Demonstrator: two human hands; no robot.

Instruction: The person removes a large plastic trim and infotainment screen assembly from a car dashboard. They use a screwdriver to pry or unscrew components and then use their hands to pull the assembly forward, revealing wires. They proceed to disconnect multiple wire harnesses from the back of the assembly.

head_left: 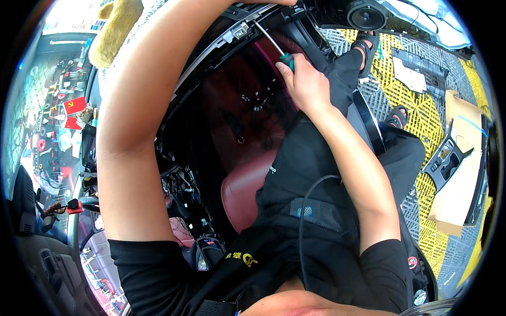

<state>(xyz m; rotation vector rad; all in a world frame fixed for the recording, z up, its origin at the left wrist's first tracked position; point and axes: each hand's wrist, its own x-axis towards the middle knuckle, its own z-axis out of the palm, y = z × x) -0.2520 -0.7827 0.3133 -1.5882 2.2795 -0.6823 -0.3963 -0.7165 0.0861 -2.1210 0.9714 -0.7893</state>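
My right hand [308, 84] is wrapped round the dark teal handle of a screwdriver [272, 41]. Its long metal shaft slants up and left, with the tip at a silver metal bracket [235, 32] on the edge of a black dashboard frame [211, 59]. Across the far side of that frame reaches my left arm. Only a sliver of my left hand [271, 2] shows at the top edge, near the bracket, so its fingers are mostly cut off. Below the frame are a dark red panel [237, 95] and a red seat [245, 187].
Loose wiring [192, 195] shows left of the seat. At right, a black console trim [448, 160] lies on cardboard [461, 195] over yellow and grey floor grating [408, 118]. A round speaker [367, 16] sits at the top. Beyond the windscreen stand small red flags [75, 106].
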